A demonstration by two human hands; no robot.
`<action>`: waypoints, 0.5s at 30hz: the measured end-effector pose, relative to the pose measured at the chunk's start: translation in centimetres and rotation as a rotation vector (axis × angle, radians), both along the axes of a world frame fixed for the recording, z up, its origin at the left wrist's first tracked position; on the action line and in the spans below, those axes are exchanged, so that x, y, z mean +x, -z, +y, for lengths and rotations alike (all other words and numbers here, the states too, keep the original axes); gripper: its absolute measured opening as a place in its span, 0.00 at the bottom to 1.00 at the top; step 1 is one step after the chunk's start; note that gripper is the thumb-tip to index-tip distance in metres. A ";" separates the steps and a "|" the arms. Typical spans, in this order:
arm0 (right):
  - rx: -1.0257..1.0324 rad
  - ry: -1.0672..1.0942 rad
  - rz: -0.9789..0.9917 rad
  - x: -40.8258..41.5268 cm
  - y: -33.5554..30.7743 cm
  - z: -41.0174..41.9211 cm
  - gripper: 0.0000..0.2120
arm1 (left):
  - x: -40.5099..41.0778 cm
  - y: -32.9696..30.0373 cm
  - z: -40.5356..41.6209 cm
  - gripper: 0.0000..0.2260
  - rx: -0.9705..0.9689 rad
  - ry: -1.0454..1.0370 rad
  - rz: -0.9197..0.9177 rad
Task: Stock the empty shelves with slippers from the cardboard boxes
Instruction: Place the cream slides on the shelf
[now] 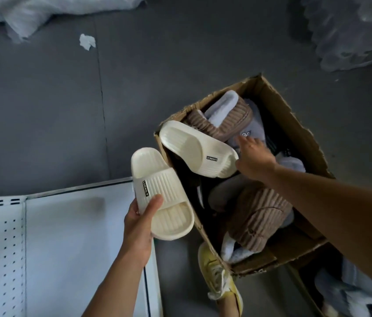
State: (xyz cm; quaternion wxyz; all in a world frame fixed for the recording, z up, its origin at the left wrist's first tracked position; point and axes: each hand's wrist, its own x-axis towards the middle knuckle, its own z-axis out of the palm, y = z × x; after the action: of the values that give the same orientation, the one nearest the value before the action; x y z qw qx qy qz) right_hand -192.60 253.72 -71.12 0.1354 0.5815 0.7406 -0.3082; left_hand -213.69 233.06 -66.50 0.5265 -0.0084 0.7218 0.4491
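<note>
Grey floor point(54, 106) all round, with a white shelf point(66, 236) low at my left. My left hand point(138, 227) grips one cream slide slipper point(161, 197), thumb curled over its strap, held above the shelf's edge. Its twin, the second cream slipper point(197, 149), lies on the cardboard box point(294, 120) rim, my right hand point(253, 156) touching its toe end, fingers spread loose. Brown corduroy slippers point(258, 216) fill the box.
</note>
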 end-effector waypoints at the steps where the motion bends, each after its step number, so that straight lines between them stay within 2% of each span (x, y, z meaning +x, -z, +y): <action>1: -0.022 -0.010 -0.031 -0.4 1.0 0.4 0.27 | -0.3 0.4 0.2 0.31 0.004 -0.006 -0.009; 5: -0.110 -0.018 -0.102 -1.8 3.8 1.0 0.28 | -1.1 1.7 0.6 0.34 0.021 -0.002 -0.017; 8: -0.063 -0.025 -0.138 -1.9 4.5 0.2 0.20 | -1.3 1.9 0.5 0.31 0.013 -0.005 -0.008; 12: 0.039 0.005 -0.013 -0.7 3.7 -1.2 0.17 | -1.0 1.2 0.2 0.29 -0.007 -0.011 0.017; 15: 0.094 0.160 0.147 0.0 1.4 -2.1 0.16 | -0.4 -0.1 0.0 0.25 -0.016 -0.022 0.018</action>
State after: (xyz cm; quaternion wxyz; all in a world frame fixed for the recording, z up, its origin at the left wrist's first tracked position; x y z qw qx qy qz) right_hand -192.55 251.59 -72.56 0.0284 0.6204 0.7133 -0.3250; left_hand -214.04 233.02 -66.36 0.5147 -0.0166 0.7301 0.4492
